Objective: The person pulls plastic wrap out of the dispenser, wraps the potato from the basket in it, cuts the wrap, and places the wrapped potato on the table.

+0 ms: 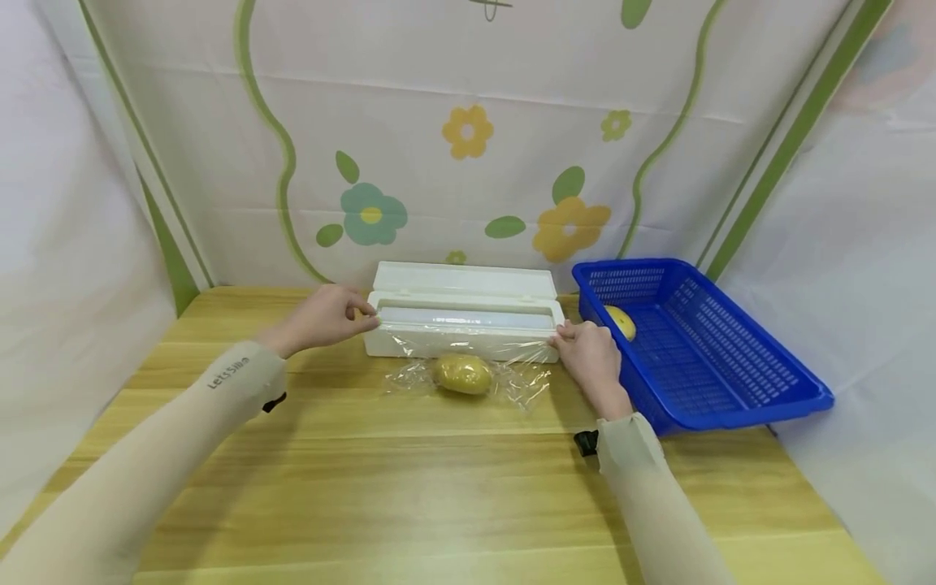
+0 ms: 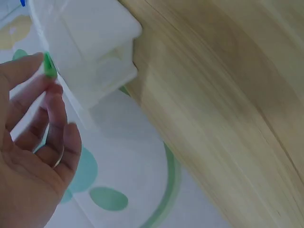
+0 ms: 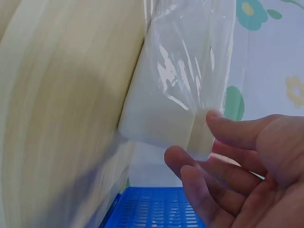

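A white cling film dispenser (image 1: 461,345) stands at the table's back with its lid (image 1: 464,280) raised, the film roll (image 1: 468,317) showing inside. Clear film (image 1: 522,378) comes over its front edge and covers a yellow oval fruit (image 1: 463,374) lying before it. At the dispenser's left end, my left hand (image 1: 329,317) pinches a small green slider (image 2: 49,66) between thumb and finger. My right hand (image 1: 588,355) grips the front right corner; in the right wrist view the thumb (image 3: 232,130) presses the edge beside the film, the other fingers curled near the end.
A blue perforated basket (image 1: 731,418) stands at the right, close to my right hand, with another yellow fruit (image 1: 620,322) in it. Behind the wooden table (image 1: 409,487) hangs a flowered cloth (image 1: 424,106), and plain white cloth borders both sides.
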The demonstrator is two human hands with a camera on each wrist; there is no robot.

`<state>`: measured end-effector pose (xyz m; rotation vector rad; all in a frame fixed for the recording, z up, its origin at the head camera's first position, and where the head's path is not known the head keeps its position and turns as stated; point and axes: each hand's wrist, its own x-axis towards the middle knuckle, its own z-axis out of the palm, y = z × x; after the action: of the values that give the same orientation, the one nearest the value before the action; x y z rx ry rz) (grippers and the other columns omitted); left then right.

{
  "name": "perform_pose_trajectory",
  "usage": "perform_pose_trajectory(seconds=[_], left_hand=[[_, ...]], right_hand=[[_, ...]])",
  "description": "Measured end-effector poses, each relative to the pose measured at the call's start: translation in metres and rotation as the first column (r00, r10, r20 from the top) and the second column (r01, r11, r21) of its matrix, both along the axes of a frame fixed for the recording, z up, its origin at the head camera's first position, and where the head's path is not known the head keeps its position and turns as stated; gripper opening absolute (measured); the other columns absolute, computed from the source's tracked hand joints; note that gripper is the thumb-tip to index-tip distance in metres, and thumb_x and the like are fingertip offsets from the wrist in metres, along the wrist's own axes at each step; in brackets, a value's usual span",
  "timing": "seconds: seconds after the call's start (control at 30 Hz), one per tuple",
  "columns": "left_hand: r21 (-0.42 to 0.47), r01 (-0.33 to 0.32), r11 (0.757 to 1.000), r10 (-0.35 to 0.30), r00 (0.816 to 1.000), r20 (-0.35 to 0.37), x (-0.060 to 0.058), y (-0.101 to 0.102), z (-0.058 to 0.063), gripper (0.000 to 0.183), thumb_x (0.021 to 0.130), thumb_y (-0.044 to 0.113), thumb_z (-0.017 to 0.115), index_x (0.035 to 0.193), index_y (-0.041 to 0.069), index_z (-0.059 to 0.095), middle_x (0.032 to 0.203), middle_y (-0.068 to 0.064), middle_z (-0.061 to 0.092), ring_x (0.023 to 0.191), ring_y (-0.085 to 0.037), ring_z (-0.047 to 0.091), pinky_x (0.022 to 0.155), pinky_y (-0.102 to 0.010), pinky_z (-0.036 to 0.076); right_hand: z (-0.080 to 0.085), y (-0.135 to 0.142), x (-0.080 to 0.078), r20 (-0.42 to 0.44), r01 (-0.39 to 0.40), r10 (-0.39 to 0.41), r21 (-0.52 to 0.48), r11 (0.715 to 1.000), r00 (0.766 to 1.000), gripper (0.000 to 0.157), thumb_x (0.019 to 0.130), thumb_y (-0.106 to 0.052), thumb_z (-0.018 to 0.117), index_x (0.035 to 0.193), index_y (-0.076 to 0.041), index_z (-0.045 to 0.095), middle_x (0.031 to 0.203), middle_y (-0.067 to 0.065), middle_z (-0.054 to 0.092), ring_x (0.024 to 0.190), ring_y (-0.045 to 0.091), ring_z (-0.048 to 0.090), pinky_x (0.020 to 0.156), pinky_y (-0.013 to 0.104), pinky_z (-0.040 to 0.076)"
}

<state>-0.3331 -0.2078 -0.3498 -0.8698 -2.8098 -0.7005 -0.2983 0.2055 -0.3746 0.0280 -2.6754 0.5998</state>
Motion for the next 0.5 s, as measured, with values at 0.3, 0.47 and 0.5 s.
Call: perform_pose_trajectory(seconds=[0.3, 0.47, 0.5], left_hand=[[-0.086, 0.015, 0.996, -0.028, 0.988, -0.154, 0.002, 0.036, -0.004, 0.038, 0.076, 0.038, 0.07, 0.1, 0.009, 0.069, 0.093, -0.005, 0.062, 0.076, -0.016, 0.054, 0.064, -0.033, 0.044], [-0.048, 0.024, 0.999, -0.033, 0.977, -0.213, 0.002, 0.037, -0.011, 0.017, 0.077, 0.028, 0.071, 0.086, 0.014, 0.072, 0.085, 0.001, 0.062, 0.075, -0.016, 0.055, 0.064, -0.032, 0.043], [-0.039, 0.028, 0.999, -0.036, 0.973, -0.227, 0.002, 0.038, -0.013, 0.016, 0.077, 0.028, 0.071, 0.086, 0.014, 0.072, 0.084, 0.002, 0.062, 0.075, -0.016, 0.055, 0.064, -0.032, 0.042]], right_hand=[[0.0, -0.001, 0.001, 0.015, -0.092, 0.093, -0.058, 0.994, 0.996, 0.034, 0.079, -0.028, 0.068, 0.104, -0.004, 0.067, 0.109, 0.009, 0.061, 0.08, 0.028, 0.062, 0.057, 0.042, 0.048], [0.001, 0.002, 0.003, 0.027, -0.153, 0.162, -0.2, 0.968, 0.987, 0.035, 0.079, -0.023, 0.069, 0.106, 0.0, 0.065, 0.109, 0.012, 0.06, 0.07, 0.016, 0.063, 0.052, 0.03, 0.047], [0.001, 0.002, 0.004, 0.03, -0.156, 0.168, -0.234, 0.96, 0.985, 0.034, 0.079, -0.022, 0.069, 0.106, -0.001, 0.065, 0.111, 0.012, 0.06, 0.069, 0.016, 0.064, 0.051, 0.029, 0.048]])
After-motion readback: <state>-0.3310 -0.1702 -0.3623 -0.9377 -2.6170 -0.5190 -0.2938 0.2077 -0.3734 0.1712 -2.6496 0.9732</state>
